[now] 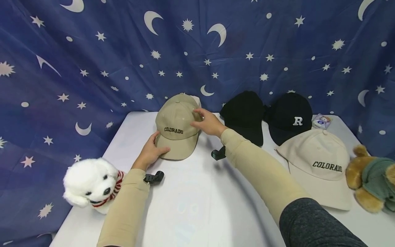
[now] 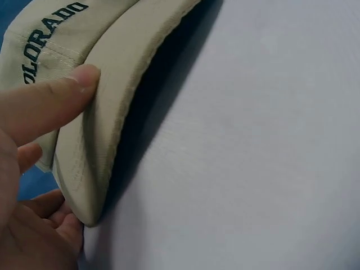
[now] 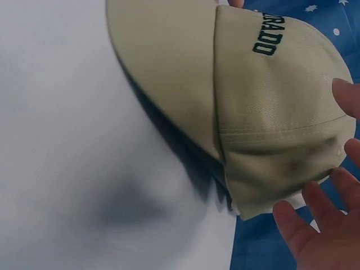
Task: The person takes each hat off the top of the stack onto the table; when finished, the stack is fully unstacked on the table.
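Note:
A khaki baseball cap (image 1: 177, 120) lettered COLORADO sits at the back of the white table, its brim toward me. My left hand (image 1: 149, 152) holds its left side, the thumb lying over the brim (image 2: 112, 107) and the fingers by the brim's edge in the left wrist view. At the crown's right side, my right hand (image 1: 211, 122) has its fingers spread and slightly bent. In the right wrist view its fingertips (image 3: 289, 216) are at the crown's side and back; whether they press on it I cannot tell. Something white (image 1: 196, 100) partly shows behind the cap.
To the right are a black cap (image 1: 243, 113), a dark cap (image 1: 290, 113) with a white R, a cream COLORADO cap (image 1: 321, 154), a small clear packet (image 1: 322, 121) and a brown plush bear (image 1: 367, 178). A white plush dog (image 1: 92, 181) sits left. A starry blue curtain (image 1: 185, 44) hangs behind.

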Demonstrator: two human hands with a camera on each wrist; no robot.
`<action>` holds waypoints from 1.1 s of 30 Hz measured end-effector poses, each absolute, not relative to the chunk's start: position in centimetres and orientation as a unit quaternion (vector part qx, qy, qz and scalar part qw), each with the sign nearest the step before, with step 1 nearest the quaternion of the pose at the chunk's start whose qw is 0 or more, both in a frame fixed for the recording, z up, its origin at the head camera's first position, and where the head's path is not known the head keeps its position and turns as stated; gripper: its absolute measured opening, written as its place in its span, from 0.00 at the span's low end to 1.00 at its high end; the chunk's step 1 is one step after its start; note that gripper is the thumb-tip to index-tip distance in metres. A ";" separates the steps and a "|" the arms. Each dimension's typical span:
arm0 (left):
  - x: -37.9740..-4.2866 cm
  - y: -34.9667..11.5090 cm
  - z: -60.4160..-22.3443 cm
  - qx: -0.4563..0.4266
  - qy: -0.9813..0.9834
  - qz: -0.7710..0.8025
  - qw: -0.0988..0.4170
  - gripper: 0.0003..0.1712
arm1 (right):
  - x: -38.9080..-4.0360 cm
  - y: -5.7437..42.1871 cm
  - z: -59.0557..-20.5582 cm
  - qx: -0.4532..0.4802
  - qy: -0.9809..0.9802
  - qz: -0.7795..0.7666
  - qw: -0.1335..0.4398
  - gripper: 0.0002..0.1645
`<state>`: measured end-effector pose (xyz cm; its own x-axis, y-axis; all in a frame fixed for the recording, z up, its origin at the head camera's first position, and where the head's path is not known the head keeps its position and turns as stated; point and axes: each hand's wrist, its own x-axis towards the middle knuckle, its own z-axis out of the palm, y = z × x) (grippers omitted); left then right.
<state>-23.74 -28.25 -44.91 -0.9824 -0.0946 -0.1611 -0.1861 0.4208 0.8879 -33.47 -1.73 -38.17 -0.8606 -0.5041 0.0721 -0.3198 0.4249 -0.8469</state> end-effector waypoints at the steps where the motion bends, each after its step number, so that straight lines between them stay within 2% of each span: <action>1: -23.7 -28.2 -44.9 -0.083 0.840 0.535 0.041 0.57 | -33.6 -1.8 -38.1 -0.248 0.838 -0.476 0.094 0.38; 5: -23.7 -27.8 -44.9 -0.079 0.834 0.546 0.037 0.56 | -33.9 -1.7 -37.7 -0.244 0.836 -0.482 0.098 0.36; 15: -23.4 -27.6 -44.5 -0.083 0.846 0.525 0.037 0.55 | -33.8 -1.4 -36.8 -0.260 0.810 -0.517 0.092 0.20; 23: -23.4 -27.8 -44.1 -0.095 0.852 0.513 0.049 0.52 | -33.0 -1.4 -36.2 -0.263 0.805 -0.519 0.112 0.16; 33: -22.7 -27.4 -43.3 -0.107 0.836 0.537 0.027 0.47 | -32.0 -1.2 -35.5 -0.270 0.808 -0.514 0.096 0.16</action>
